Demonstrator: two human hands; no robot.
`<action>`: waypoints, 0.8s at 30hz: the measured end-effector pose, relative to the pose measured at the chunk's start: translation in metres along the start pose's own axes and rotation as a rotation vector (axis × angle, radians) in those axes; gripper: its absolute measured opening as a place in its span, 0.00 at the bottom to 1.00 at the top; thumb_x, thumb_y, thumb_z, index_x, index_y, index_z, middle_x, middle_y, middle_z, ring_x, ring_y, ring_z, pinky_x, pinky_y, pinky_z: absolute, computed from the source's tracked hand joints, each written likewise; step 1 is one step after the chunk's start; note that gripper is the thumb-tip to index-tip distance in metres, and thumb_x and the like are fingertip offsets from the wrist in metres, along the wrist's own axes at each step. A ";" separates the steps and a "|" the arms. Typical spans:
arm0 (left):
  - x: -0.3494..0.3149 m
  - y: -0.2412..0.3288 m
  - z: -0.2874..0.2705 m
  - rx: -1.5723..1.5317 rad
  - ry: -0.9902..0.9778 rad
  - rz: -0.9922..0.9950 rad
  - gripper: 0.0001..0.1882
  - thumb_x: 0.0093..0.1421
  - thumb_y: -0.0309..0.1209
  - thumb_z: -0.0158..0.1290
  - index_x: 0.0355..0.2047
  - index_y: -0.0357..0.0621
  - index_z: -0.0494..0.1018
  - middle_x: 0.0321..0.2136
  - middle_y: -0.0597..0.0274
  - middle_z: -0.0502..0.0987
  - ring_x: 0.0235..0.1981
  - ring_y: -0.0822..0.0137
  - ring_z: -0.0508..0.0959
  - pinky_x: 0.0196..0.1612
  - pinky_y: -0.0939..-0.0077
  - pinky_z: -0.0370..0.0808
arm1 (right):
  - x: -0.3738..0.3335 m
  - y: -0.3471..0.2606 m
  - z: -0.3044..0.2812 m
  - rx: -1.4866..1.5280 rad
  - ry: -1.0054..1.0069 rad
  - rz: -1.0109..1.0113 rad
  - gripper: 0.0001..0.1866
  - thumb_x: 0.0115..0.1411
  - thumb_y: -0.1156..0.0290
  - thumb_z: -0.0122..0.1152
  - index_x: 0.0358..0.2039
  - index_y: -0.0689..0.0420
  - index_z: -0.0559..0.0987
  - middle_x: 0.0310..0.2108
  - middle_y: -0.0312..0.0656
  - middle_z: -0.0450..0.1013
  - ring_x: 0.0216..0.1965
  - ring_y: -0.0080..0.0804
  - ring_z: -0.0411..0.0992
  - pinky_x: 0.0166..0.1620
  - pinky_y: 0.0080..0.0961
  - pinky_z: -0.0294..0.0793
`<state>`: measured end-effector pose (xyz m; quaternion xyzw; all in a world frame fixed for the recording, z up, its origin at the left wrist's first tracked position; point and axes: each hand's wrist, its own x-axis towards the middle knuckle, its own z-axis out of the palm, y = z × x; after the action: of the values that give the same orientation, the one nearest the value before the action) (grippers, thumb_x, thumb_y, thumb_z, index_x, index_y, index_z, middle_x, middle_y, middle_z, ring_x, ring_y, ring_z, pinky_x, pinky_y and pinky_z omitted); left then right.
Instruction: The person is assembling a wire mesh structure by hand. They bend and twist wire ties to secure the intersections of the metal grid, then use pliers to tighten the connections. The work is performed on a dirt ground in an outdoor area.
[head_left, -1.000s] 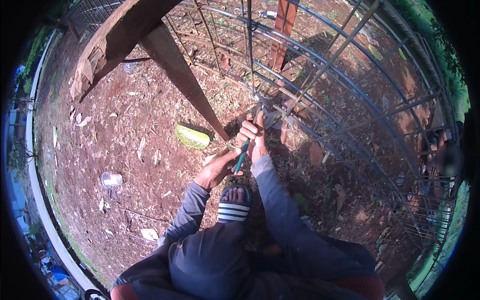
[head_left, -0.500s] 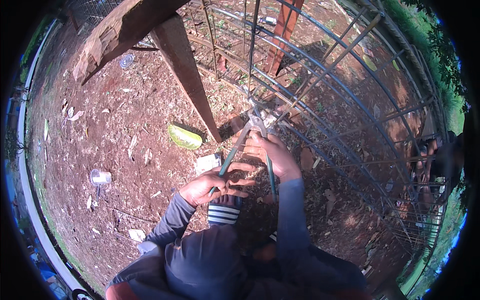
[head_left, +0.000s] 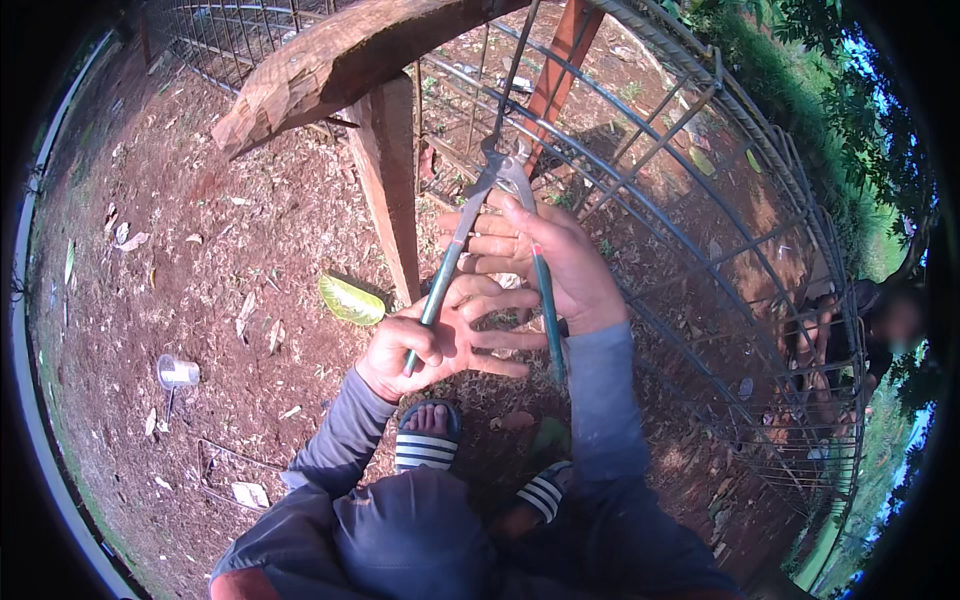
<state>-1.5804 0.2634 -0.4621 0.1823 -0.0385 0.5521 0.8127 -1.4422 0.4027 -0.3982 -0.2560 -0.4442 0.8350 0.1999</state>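
Observation:
A pair of long-handled pincers (head_left: 514,174) with green grips is held upright in front of me, its jaws parted. My left hand (head_left: 440,345) pins the left handle under its thumb, with the other fingers spread out to the right. Around the right handle, my right hand (head_left: 580,262) has its thumb near the joint and its fingers stretched left behind the tool. Just beyond the jaws stands a thin upright steel bar (head_left: 515,70); whether they touch it I cannot tell. A curved cage of steel bars (head_left: 690,210) spreads to the right.
A rough wooden beam (head_left: 320,80) rests on a slanted post (head_left: 385,180) ahead left; a reddish post (head_left: 562,75) stands farther back. On the soil lie a yellow-green leaf (head_left: 352,298) and a clear plastic cup (head_left: 178,371). Another person (head_left: 875,320) is at far right.
Both hands have lifted the pincers away from the bars low down, and the jaws now show parted. The view has shifted, revealing both sandals; the small white box no longer shows.

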 end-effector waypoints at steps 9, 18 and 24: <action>0.010 0.015 0.006 0.044 0.149 0.041 0.45 0.35 0.20 0.46 0.62 0.42 0.60 0.66 0.42 0.58 0.62 0.26 0.62 0.60 0.24 0.59 | 0.024 -0.008 -0.003 -0.002 -0.007 0.014 0.29 0.68 0.52 0.54 0.54 0.67 0.65 0.53 0.65 0.69 0.43 0.46 0.79 0.38 0.33 0.85; 0.015 0.017 0.018 0.108 0.235 0.071 0.42 0.37 0.20 0.46 0.60 0.42 0.61 0.63 0.42 0.62 0.57 0.33 0.68 0.57 0.27 0.65 | 0.027 -0.009 0.011 0.073 0.055 -0.006 0.23 0.69 0.52 0.53 0.51 0.59 0.68 0.44 0.59 0.74 0.37 0.34 0.78 0.22 0.18 0.73; 0.010 0.013 0.027 0.050 0.338 -0.028 0.36 0.46 0.23 0.45 0.61 0.38 0.60 0.57 0.42 0.66 0.54 0.39 0.72 0.57 0.37 0.67 | 0.026 0.001 0.026 0.046 0.166 -0.076 0.19 0.70 0.52 0.52 0.48 0.55 0.71 0.40 0.47 0.76 0.35 0.32 0.77 0.25 0.19 0.72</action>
<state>-1.5845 0.2677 -0.4312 0.1074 0.1151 0.5643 0.8104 -1.4784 0.4003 -0.3932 -0.3023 -0.4162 0.8128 0.2735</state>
